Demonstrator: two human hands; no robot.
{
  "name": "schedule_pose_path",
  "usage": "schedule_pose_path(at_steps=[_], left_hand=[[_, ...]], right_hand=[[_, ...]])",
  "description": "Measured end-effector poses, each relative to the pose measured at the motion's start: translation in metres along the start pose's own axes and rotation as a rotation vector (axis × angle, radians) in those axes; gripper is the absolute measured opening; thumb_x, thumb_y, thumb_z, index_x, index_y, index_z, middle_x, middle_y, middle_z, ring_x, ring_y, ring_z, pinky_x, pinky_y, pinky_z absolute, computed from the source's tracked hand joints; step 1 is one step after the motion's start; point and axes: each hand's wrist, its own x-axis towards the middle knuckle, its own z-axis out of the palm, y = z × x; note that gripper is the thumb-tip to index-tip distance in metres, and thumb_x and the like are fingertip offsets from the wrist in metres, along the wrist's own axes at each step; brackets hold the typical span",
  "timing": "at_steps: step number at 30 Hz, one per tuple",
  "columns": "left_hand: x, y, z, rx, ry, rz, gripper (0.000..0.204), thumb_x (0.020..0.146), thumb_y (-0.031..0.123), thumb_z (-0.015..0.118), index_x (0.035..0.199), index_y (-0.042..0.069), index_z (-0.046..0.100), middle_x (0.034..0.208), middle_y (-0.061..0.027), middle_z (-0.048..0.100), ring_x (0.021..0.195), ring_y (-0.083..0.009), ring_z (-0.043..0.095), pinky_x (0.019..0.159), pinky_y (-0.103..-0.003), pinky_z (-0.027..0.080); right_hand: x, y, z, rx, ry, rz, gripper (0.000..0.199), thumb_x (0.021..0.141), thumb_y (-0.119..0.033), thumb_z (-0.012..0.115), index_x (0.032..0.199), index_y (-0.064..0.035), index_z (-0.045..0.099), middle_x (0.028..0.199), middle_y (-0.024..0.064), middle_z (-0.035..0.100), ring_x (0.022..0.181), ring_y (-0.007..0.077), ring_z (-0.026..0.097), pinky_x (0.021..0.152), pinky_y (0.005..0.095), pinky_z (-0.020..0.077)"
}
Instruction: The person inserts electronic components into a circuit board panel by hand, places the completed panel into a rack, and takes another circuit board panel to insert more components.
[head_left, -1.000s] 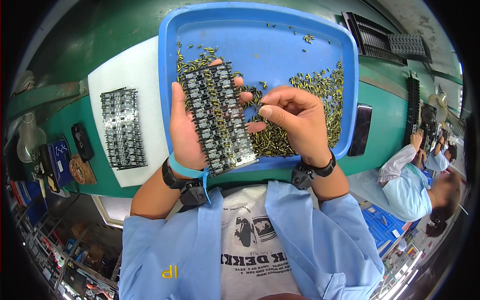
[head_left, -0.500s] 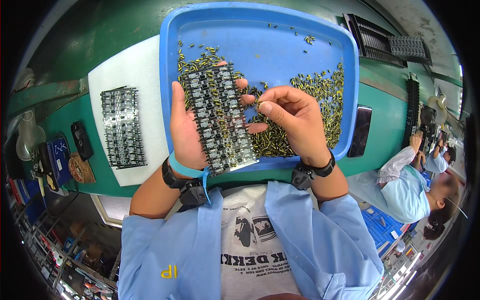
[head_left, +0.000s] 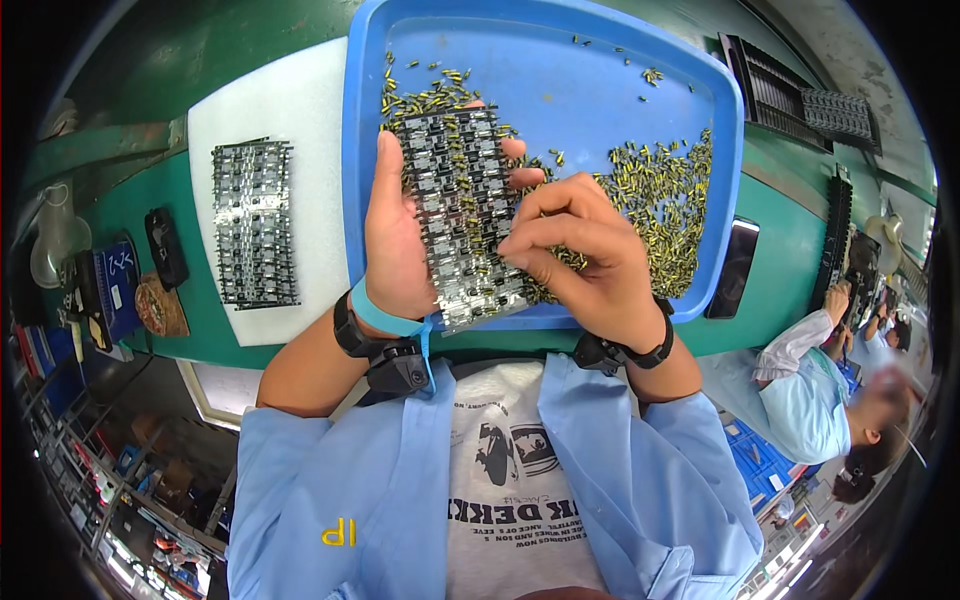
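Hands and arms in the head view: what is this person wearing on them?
Both hands are bare. The left hand has a light blue wrist strap and a black wristband; the right hand has a black wristband. Light blue shirt sleeves are rolled up.

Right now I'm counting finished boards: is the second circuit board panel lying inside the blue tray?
No, the second circuit board panel lies on the white mat, left of the blue tray.

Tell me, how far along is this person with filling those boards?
One panel of boards lies set aside on the white mat; whether it is finished is unclear. The left hand holds another panel while the right hand presses at its lower part. Many small yellow parts remain in the blue tray.
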Motion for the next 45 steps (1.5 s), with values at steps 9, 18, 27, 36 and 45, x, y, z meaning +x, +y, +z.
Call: schedule_pose_path(at_steps=[9, 18, 27, 36, 45], left_hand=[[0.002, -0.001, -0.004, 0.001, -0.074, 0.018, 0.074, 0.114, 0.067, 0.023, 0.154, 0.010, 0.049, 0.134, -0.0187, 0.067, 0.122, -0.0350, 0.068, 0.105, -0.050, 0.060], [0.002, -0.001, -0.003, 0.036, -0.061, 0.020, 0.076, 0.113, 0.069, 0.023, 0.154, 0.011, 0.048, 0.134, -0.0187, 0.067, 0.120, -0.0338, 0.069, 0.104, -0.050, 0.060], [0.002, -0.002, -0.004, 0.051, -0.058, -0.004, 0.076, 0.113, 0.070, 0.024, 0.154, 0.011, 0.048, 0.133, -0.0184, 0.067, 0.119, -0.0322, 0.070, 0.101, -0.048, 0.061], [0.003, -0.003, -0.007, 0.088, -0.058, -0.067, 0.076, 0.113, 0.069, 0.023, 0.152, 0.010, 0.050, 0.131, -0.0176, 0.069, 0.114, -0.0309, 0.072, 0.100, -0.046, 0.062], [0.003, 0.006, -0.009, -0.035, -0.070, -0.141, 0.078, 0.113, 0.068, 0.021, 0.150, 0.007, 0.053, 0.133, -0.0171, 0.070, 0.116, -0.0318, 0.072, 0.099, -0.047, 0.064]], right_hand=[[-0.002, -0.004, 0.014, -0.172, 0.018, -0.114, 0.028, 0.080, 0.007, 0.083, 0.104, -0.0082, 0.081, 0.098, 0.0045, 0.065, 0.097, 0.0246, 0.058, 0.099, 0.0419, 0.0516], [-0.002, -0.006, 0.013, -0.318, 0.008, -0.204, 0.031, 0.078, 0.007, 0.082, 0.103, -0.0106, 0.081, 0.098, 0.0017, 0.064, 0.091, 0.0236, 0.055, 0.089, 0.0370, 0.0482], [-0.002, -0.004, 0.010, -0.425, -0.017, -0.296, 0.033, 0.075, 0.001, 0.080, 0.105, -0.0126, 0.081, 0.100, 0.0003, 0.065, 0.091, 0.0226, 0.056, 0.084, 0.0368, 0.0459], [-0.003, -0.004, 0.010, -0.594, -0.086, -0.458, 0.034, 0.074, -0.007, 0.076, 0.106, -0.0131, 0.081, 0.107, -0.0006, 0.070, 0.096, 0.0214, 0.061, 0.084, 0.0388, 0.0464], [0.000, -0.012, 0.000, -0.535, -0.123, -0.444, 0.043, 0.067, -0.003, 0.074, 0.109, -0.0125, 0.082, 0.104, -0.0016, 0.069, 0.094, 0.0222, 0.061, 0.085, 0.0394, 0.0480]])
